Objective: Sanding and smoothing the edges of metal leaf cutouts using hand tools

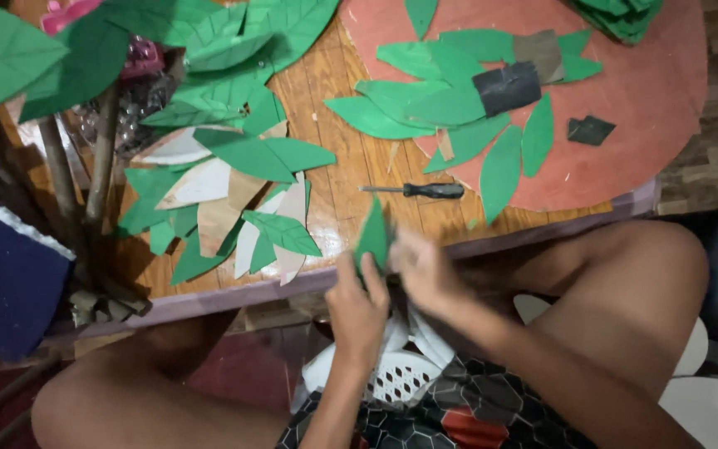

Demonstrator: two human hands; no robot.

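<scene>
A green paper leaf (pixel 372 237) stands upright at the wooden table's (pixel 334 179) near edge, pinched between both hands. Left hand (pixel 358 309) fingers grip its lower edge; the blurred right hand (pixel 425 274) holds its right side, below a screwdriver (pixel 415 190).

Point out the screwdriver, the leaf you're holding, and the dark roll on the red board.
screwdriver (pixel 432 190): head view, on its black handle.
green paper leaf (pixel 372 237): head view, on the blade above the fingers of the left hand (pixel 359 309) and the right hand (pixel 427 274).
dark roll (pixel 507 88): head view, on its curved side.
</scene>
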